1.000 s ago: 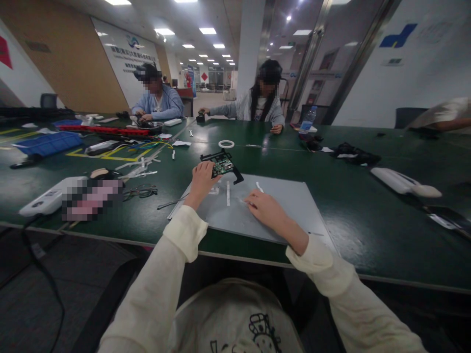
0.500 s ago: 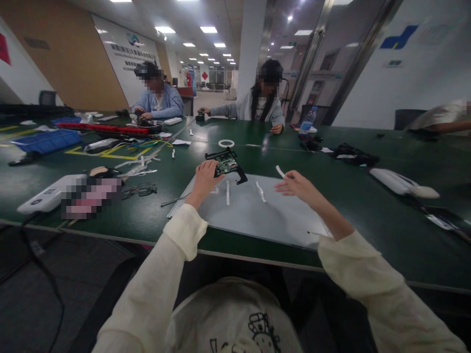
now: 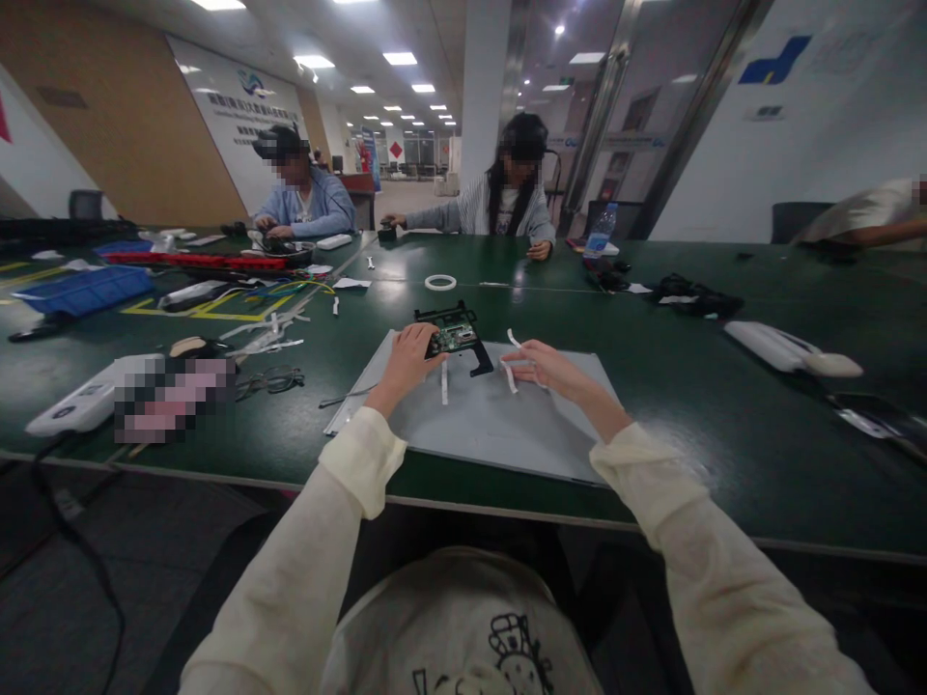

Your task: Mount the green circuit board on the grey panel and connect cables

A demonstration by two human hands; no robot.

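Observation:
My left hand (image 3: 411, 361) is closed on the left edge of a green circuit board in a black frame (image 3: 456, 335), holding it tilted above a grey-white board (image 3: 478, 425). Between the fingertips of my right hand (image 3: 547, 368) a short white strip (image 3: 514, 338) sticks up, just right of the circuit board. One white strip (image 3: 444, 384) lies on the grey-white board under the circuit board. Another white strip (image 3: 511, 377) shows just below my right fingertips, partly behind them.
A roll of white tape (image 3: 440, 282) lies behind the board. Eyeglasses (image 3: 269, 380), a white device (image 3: 94, 394) and loose white strips (image 3: 271, 330) are at left. A water bottle (image 3: 601, 230) stands farther back, and two people (image 3: 518, 193) sit across the table.
My right hand has moved left with the white strip, closer to the circuit board. My left hand and the circuit board have shifted only slightly.

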